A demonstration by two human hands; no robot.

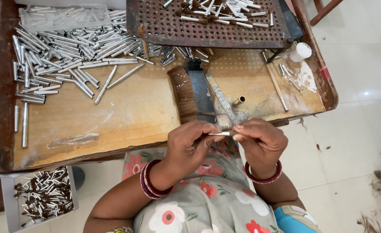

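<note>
Pinching one short silver metal tube (pixel 220 133) between both fingertips, the left hand (pixel 189 144) and right hand (pixel 259 140) hold it just above the worn wooden tray (pixel 126 116); a large heap of loose silver tubes (pixel 65 51) looks unworked, while the white box of brown-tipped tubes (pixel 44 196) seems finished

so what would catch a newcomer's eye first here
First, the two hands at the tray's near edge: the left hand and right hand pinch a thin metal tube between their fingertips. Next, the big heap of silver tubes spread over the far left of the wooden tray. A rusty perforated plate with more tubes sits at the far side.
</note>
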